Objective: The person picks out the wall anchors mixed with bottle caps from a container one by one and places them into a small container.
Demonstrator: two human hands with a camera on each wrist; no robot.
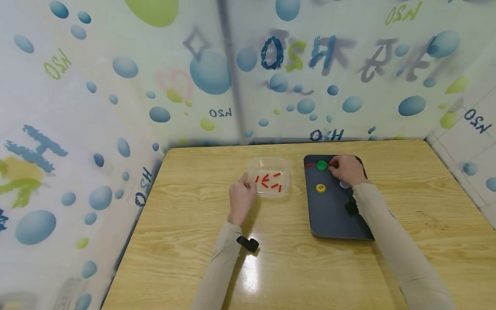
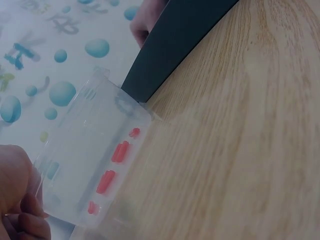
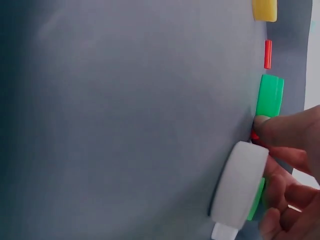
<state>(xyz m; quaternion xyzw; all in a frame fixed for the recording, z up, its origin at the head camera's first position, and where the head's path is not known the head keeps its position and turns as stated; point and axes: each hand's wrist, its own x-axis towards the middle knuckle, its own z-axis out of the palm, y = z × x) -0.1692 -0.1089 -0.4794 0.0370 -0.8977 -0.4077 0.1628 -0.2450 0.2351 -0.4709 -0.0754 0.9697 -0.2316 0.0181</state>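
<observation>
My left hand pinches the near left rim of a clear plastic container, which holds several short red sticks. Over the far part of a dark grey tray, my right hand pinches a small red piece, mostly covered by thumb and fingers. Right by its fingertips sits a green bottle cap. A loose red stick lies on the tray left of this cap. Nearer on the tray is a yellow cap. A white cap stands below the right hand, partly hidden in the head view.
Another green item shows behind the white cap in the right wrist view. The wooden table carries the container and, right of it, the tray with its raised rim. A patterned wall borders the table's far edge.
</observation>
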